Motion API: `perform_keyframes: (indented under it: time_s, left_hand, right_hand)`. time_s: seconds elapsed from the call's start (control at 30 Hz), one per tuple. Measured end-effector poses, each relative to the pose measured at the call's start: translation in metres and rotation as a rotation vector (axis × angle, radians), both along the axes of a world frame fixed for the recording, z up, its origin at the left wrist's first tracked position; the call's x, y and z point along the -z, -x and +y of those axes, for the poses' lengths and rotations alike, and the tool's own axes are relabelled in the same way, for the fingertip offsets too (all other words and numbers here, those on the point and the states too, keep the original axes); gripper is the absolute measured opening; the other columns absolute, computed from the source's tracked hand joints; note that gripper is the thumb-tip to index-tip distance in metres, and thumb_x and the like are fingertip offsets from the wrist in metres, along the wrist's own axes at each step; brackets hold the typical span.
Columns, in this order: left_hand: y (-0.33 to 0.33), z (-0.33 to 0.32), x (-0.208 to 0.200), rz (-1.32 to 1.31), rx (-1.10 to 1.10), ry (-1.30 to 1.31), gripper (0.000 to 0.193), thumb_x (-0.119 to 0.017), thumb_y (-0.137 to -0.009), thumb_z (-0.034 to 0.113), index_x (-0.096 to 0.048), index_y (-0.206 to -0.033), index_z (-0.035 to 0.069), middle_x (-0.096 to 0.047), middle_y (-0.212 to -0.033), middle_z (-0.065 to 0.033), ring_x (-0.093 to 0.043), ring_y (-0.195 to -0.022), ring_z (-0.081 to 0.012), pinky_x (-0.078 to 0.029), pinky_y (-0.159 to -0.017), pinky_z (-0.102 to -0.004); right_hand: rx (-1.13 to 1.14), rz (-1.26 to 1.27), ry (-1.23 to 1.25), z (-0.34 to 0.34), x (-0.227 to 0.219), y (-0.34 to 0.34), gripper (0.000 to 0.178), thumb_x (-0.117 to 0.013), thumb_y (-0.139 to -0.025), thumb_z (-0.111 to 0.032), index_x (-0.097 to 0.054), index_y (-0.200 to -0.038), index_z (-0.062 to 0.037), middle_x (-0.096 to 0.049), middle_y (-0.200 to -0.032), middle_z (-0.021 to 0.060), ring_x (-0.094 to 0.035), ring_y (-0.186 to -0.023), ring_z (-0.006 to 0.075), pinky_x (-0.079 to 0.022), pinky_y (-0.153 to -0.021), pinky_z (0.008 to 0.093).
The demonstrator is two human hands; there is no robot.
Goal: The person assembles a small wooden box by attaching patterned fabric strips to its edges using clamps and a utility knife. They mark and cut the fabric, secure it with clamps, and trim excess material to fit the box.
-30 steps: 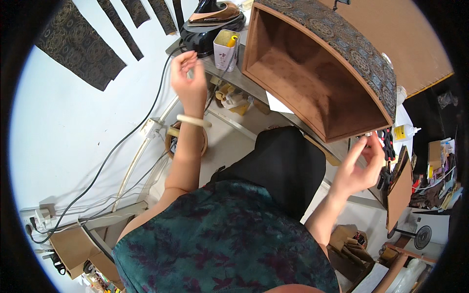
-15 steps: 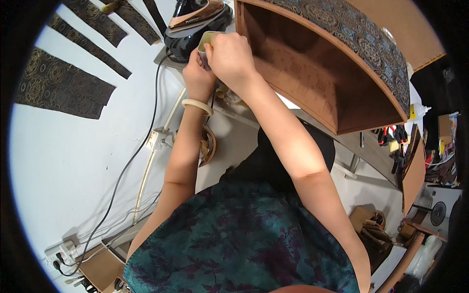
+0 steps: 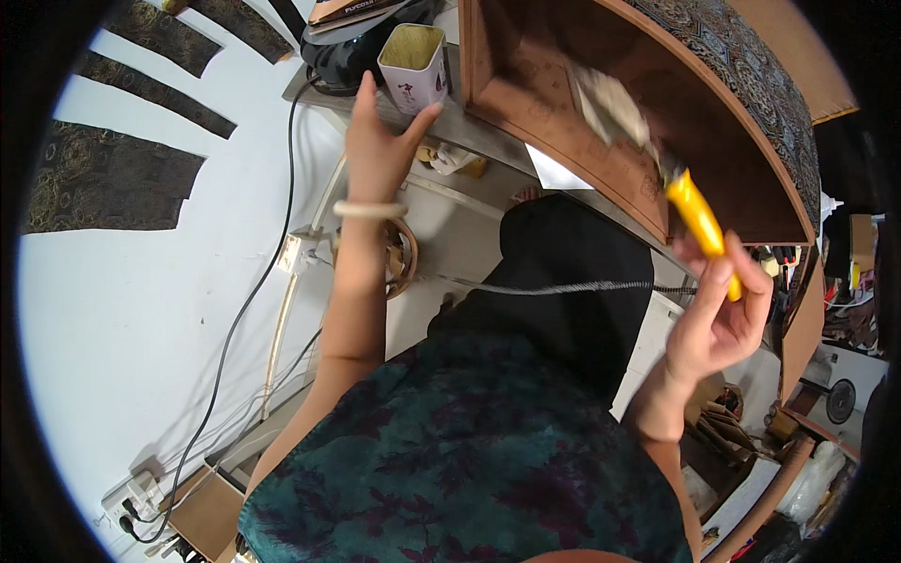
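Observation:
My right hand (image 3: 718, 319) grips a paintbrush (image 3: 657, 155) by its yellow handle, the blurred bristles pointing into an open wooden box (image 3: 601, 122) whose outside is covered in dark patterned fabric. My left hand (image 3: 380, 145) is open with fingers spread, touching or very near a small square tin (image 3: 413, 66) with yellowish contents on the workbench edge. A pale bangle sits on my left wrist.
Dark patterned fabric strips (image 3: 103, 178) lie on the white surface at left. A black cable (image 3: 235, 319) runs down to a socket strip (image 3: 136, 493). A black machine (image 3: 352, 52) stands behind the tin. Cluttered shelves and tools fill the right edge (image 3: 835, 281).
My right hand left the tin and swung right and down, now holding the yellow-handled brush at the box. My left hand stays at the tin, fingers now spread.

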State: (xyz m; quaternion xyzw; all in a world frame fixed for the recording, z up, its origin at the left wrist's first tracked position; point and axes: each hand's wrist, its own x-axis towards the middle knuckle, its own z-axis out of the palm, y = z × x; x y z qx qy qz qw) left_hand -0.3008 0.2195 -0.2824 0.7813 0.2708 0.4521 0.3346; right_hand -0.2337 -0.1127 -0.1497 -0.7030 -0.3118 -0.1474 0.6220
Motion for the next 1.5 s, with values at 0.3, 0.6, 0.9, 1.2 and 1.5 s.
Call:
perform_keyframes:
  time_s: [0.3, 0.6, 0.9, 1.2, 1.5]
  left_hand:
    - [0.09, -0.133, -0.102, 0.097, 1.356, 0.596, 0.039, -0.062, -0.101, 0.021, -0.059, -0.131, -0.004, -0.063, -0.133, -0.02, -0.061, -0.123, -0.031, -0.048, -0.102, -0.041]
    - [0.128, -0.229, 0.019, 0.64, 1.293, 0.651, 0.057, -0.06, -0.102, 0.018, -0.037, -0.15, -0.003, -0.047, -0.149, -0.0227, -0.047, -0.139, -0.0343, -0.039, -0.114, -0.0428]
    - [0.112, -0.197, 0.065, -0.247, 0.007, -0.134, 0.076, -0.052, -0.097, 0.0, -0.01, -0.161, -0.001, -0.024, -0.162, -0.0227, -0.031, -0.147, -0.0311, -0.031, -0.118, -0.0452]
    - [-0.035, -0.158, 0.005, -0.067, 0.398, -0.316, 0.022, -0.064, -0.09, -0.001, -0.071, -0.111, 0.002, -0.067, -0.126, -0.0117, -0.058, -0.123, -0.0322, -0.043, -0.109, -0.0465]
    - [-0.076, -0.15, 0.042, 0.075, 0.457, -0.387, 0.025, -0.069, -0.089, 0.007, -0.074, -0.114, 0.007, -0.067, -0.13, -0.0086, -0.055, -0.128, -0.0326, -0.038, -0.115, -0.0507]
  right_hand:
    - [-0.009, 0.692, -0.15, -0.089, 0.079, 0.024, 0.039, -0.053, -0.107, -0.019, -0.057, -0.136, 0.0061, -0.061, -0.09, 0.0051, -0.055, -0.081, 0.01, -0.057, -0.089, 0.0354]
    - [-0.563, 0.93, -0.261, -0.061, 0.116, 0.049, 0.027, -0.05, -0.108, -0.02, -0.047, -0.13, -0.0032, -0.053, -0.091, 0.0001, -0.04, -0.07, 0.0057, -0.032, -0.062, 0.0193]
    - [0.058, 0.436, 0.029, -0.126, 0.115, 0.044, 0.015, -0.061, -0.098, -0.004, -0.064, -0.111, 0.0028, -0.064, -0.095, 0.0039, -0.057, -0.083, 0.0082, -0.045, -0.075, 0.0216]
    - [0.224, 0.001, 0.522, -0.138, 0.054, -0.016, 0.016, -0.077, -0.089, -0.007, -0.075, -0.1, 0.0043, -0.066, -0.073, 0.01, -0.053, -0.059, 0.0137, -0.042, -0.055, 0.0256]
    - [0.281, 0.124, 0.65, -0.118, 0.052, -0.042, 0.016, -0.077, -0.09, -0.01, -0.077, -0.101, 0.0019, -0.075, -0.083, 0.0129, -0.067, -0.07, 0.0123, -0.051, -0.065, 0.0246]
